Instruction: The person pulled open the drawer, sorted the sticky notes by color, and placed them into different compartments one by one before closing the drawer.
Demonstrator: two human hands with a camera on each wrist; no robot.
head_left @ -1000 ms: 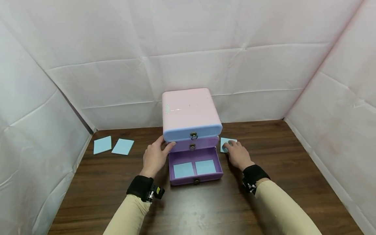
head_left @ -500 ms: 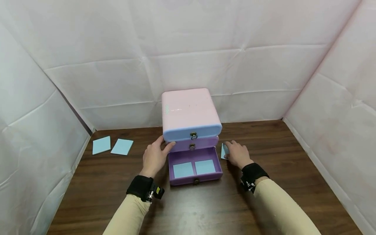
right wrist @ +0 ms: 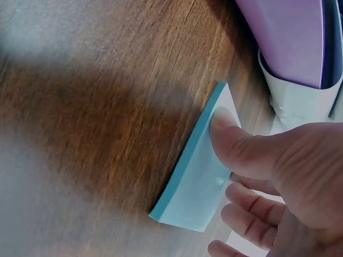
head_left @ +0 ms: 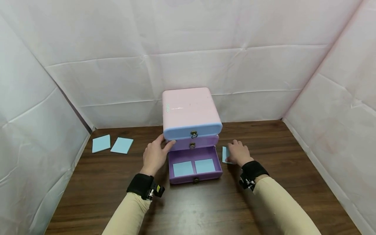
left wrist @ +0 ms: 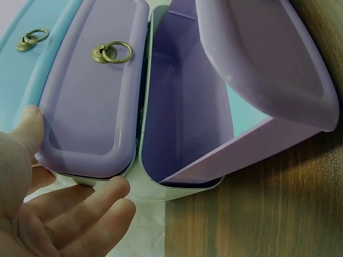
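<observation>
A small pink cabinet stands at the table's middle with a blue top drawer and a purple middle drawer, both closed. Its bottom purple drawer is pulled out, and two blue note pads lie flat inside. My left hand rests with straight fingers against the cabinet's left side, its thumb on the middle drawer's corner. Just right of the open drawer, my right hand pinches a blue note pad, thumb on top and fingers underneath. The pad is tipped up on one edge off the wood.
Two more blue note pads lie at the table's far left, near the white cloth wall. White cloth walls close in the brown wooden table on three sides.
My right hand has drawn the blue pad toward me and tipped it from flat onto its edge, taking it between thumb and fingers. The left hand has stayed put.
</observation>
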